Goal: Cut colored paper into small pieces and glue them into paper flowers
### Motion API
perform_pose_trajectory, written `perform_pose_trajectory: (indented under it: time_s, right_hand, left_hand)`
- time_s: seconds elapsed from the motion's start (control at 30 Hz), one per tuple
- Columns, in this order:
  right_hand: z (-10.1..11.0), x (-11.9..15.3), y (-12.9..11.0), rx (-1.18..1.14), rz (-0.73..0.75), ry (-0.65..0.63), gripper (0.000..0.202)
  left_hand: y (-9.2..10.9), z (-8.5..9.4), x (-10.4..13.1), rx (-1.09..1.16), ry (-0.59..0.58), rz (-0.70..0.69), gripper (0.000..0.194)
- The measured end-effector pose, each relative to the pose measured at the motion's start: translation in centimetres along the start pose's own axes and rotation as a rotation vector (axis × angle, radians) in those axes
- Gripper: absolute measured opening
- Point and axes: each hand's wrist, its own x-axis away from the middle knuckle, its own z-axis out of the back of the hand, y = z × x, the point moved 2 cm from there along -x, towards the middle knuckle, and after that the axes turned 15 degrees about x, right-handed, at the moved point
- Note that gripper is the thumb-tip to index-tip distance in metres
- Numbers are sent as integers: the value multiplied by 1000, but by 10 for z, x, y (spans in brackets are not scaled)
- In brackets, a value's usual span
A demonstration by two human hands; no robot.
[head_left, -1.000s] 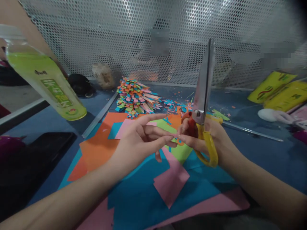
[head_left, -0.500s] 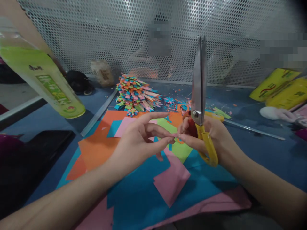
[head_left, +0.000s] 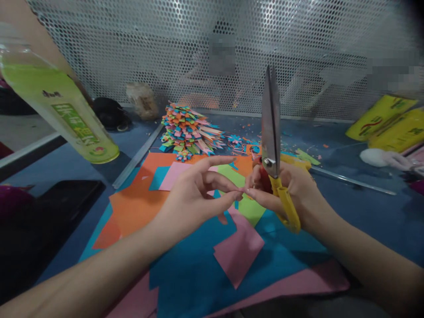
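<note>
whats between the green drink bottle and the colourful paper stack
In the head view, a pale narrow strip lies on the blue table between the bottle and the paper stack.

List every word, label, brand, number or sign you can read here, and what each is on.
Nothing can be quoted with certainty.
Drink bottle: dark characters above a green label with more characters, too blurred to read.
Yellow packs: dark characters, too small and blurred to read.
Scissors and paper sheets: no lettering visible.
</note>
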Motion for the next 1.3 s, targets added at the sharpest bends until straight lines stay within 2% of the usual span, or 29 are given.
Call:
perform_pose_trajectory:
  time_s: [0.23, 0.37, 0.47, 0.63, 0.87, 1.13, 1.3]
  right_hand:
    - [1, 1, -2, 85, 2, 15, 22]
    - [4, 3, -5, 191, 2, -10, 21]
    - [5, 6, -3, 208, 22, -78, 19]
    - [3, 10, 2, 246, 4, -172, 17]
    - [-1, 13, -5, 116, -68, -229, 22]
    - [-2, 16, 9, 60, -83, -254, 25]
    - [-3, 16, 1, 53, -75, -265, 22]
  left_hand:
    - [2, 1, 0, 67, 10, -13, 51]
    - [8, 4, -2, 146, 103, -138, 45]
    - [11, 7, -2, 200, 179, -248, 44]
    - [13, 10, -1, 259, 191, -331, 38]
    - [14, 8, 1, 304, 152, -361, 34]
    - [14, 8, 1, 278, 180, -342, 33]
    - [14, 8, 1, 283, 167, -350, 32]
